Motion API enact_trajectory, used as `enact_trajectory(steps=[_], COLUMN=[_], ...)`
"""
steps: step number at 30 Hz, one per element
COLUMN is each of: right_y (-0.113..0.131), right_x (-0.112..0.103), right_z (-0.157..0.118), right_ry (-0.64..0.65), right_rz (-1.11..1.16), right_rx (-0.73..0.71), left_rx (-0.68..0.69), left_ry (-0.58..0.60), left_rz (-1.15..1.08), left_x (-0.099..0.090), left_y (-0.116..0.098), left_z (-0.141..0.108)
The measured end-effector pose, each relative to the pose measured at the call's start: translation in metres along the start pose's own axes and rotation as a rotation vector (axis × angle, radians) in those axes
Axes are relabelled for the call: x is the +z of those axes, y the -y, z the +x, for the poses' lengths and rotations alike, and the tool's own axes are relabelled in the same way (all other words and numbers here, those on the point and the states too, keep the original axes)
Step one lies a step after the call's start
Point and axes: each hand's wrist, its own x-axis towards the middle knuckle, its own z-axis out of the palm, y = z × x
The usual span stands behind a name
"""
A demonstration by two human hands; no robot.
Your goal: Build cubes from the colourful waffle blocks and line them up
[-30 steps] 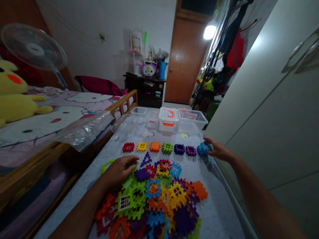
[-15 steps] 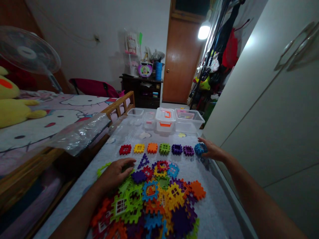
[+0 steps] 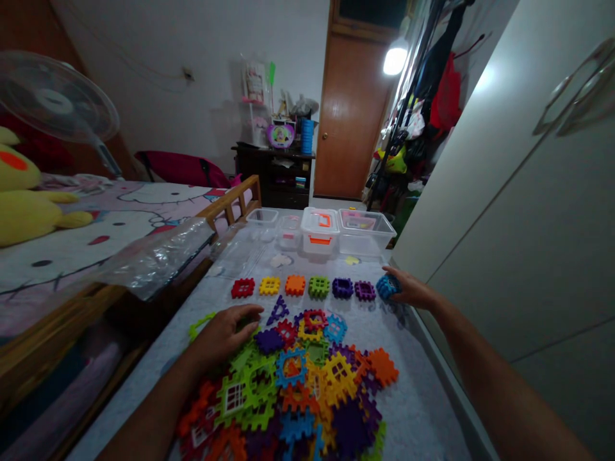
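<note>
My right hand [image 3: 410, 288] grips the side of a stack of blue interlocking toy plates [image 3: 387, 287], at the right end of a row of small stacks. Leftward along the row come purple plates [image 3: 365, 291], dark violet plates [image 3: 342, 288], green plates [image 3: 319, 287], orange plates [image 3: 295, 285], yellow plates [image 3: 270, 285] and red plates [image 3: 243, 288]. My left hand [image 3: 230, 330] is at the upper left edge of a mixed heap of toy plates [image 3: 293, 368], fingers loosely apart, holding nothing visible. A purple triangular piece [image 3: 277, 310] lies just beyond its fingertips.
Beyond the row stand a lidded box with orange clips [image 3: 319, 230], an open clear bin [image 3: 368, 234] and a smaller clear tub [image 3: 262, 218]. A wooden bed rail [image 3: 230, 203] and plastic sheeting [image 3: 158, 256] border the left, a pale cabinet [image 3: 519, 211] the right.
Almost nothing differs. The whole view has shifted very slightly; both hands and the plates keep their places.
</note>
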Motion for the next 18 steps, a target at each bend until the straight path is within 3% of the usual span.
enact_trajectory(steps=[4,8,13,18], right_y=[0.014,0.058,0.129,0.159], right_x=[-0.013,-0.017,0.022,0.066], right_z=[-0.011,-0.033,-0.052,-0.047], right_ry=[-0.086,-0.227,0.04,-0.036], right_rz=[-0.028,0.005,0.177,0.09], right_rx=[0.015,-0.028,-0.173,-0.127], left_rx=[-0.007,0.006,0.005,-0.017], left_ry=[-0.009,-0.02,-0.072,-0.075], left_rz=[0.006,0.028,0.021,0.008], left_x=[0.0,0.0,-0.001,-0.006], left_y=[-0.002,0.001,0.002,0.003], left_z=[0.0,-0.001,-0.001,-0.001])
